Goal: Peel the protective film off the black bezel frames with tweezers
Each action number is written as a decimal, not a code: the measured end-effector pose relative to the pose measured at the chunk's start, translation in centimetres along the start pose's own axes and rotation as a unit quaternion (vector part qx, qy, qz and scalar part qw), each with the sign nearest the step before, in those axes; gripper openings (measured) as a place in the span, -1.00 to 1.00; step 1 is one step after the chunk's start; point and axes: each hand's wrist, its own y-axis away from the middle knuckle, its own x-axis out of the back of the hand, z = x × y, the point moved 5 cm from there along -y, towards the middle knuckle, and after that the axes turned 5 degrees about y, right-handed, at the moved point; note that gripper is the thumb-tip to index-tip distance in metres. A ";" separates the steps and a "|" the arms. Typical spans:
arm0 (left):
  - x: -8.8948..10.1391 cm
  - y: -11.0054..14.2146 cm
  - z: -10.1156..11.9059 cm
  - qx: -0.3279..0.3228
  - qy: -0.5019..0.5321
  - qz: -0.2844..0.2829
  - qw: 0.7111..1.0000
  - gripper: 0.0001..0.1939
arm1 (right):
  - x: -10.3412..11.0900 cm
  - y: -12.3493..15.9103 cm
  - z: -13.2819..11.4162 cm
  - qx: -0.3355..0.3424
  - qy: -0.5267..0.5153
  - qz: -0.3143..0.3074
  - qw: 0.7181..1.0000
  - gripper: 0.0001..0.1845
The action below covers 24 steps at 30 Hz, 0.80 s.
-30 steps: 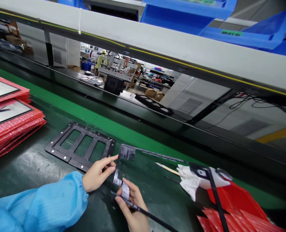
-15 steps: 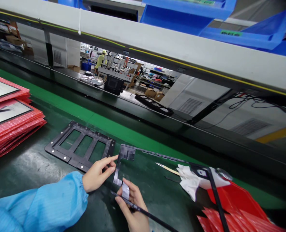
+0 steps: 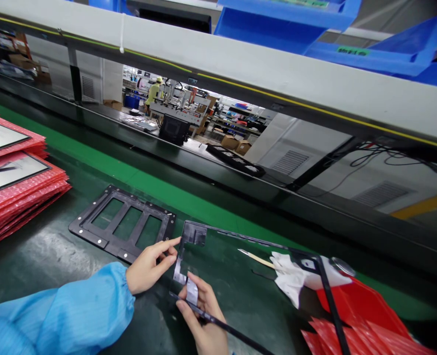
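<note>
A thin black rectangular frame [image 3: 253,240] with a silvery corner patch lies at a slant before me. My right hand [image 3: 205,315] is closed around its near bar, close to the near left corner. A pale, shiny strip [image 3: 192,292] stands up between the fingers there; whether it is fixed to the frame I cannot tell. My left hand [image 3: 151,266] has its index finger stretched out to the frame's left side, fingertip at the edge, the thumb apart below it. Just behind that hand lies a black fixture plate [image 3: 129,224] with three rectangular openings and small round metal dots.
Red bubble bags [image 3: 22,202] with panels on top are stacked at left. On the right are a pointed tool [image 3: 257,259], white cloth [image 3: 290,281], a round metal lid [image 3: 342,266] and red bags [image 3: 366,315]. A white shelf beam [image 3: 218,59] with blue bins [image 3: 270,29] crosses above.
Almost nothing differs. The pale strip and the frame's near left corner have shifted very slightly; both hands keep their places.
</note>
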 end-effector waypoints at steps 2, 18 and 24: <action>0.0 0.0 0.0 0.002 0.002 -0.001 1.000 -0.53 | 0.0 0.0 0.0 0.003 0.000 0.003 1.000 -0.43; 0.0 0.0 -0.1 -0.001 0.004 0.000 1.000 -0.53 | 0.0 0.0 0.4 0.008 0.015 -0.015 1.000 -0.41; -0.1 0.0 -0.3 -0.003 0.005 -0.003 1.000 -0.53 | 0.1 -0.1 0.3 0.008 0.020 -0.019 1.000 -0.42</action>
